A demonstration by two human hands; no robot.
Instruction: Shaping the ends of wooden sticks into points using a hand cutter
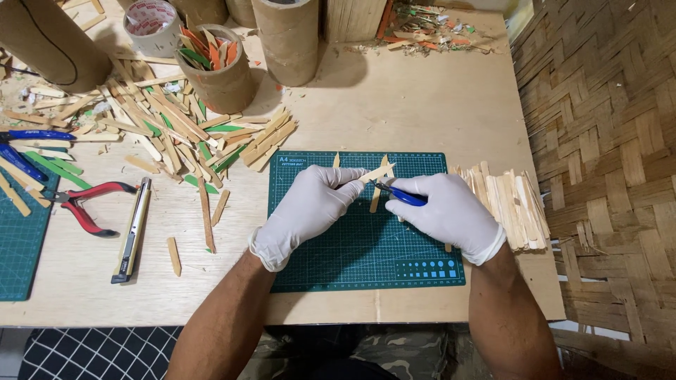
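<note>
Over the green cutting mat [366, 246] at frame centre, my gloved left hand [310, 204] fingers pinch the thin pale wooden stick [377, 172], light, stiff, likely brittle, best held mid-length, while my right hand [443, 211] grips blue-handled cutters [401, 195].

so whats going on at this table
A person in white gloves works over a green cutting mat. The left hand holds a thin wooden stick, and the right hand grips blue-handled cutters with the tip at the stick. Cut sticks are stacked to the right, and loose sticks lie to the left.
</note>
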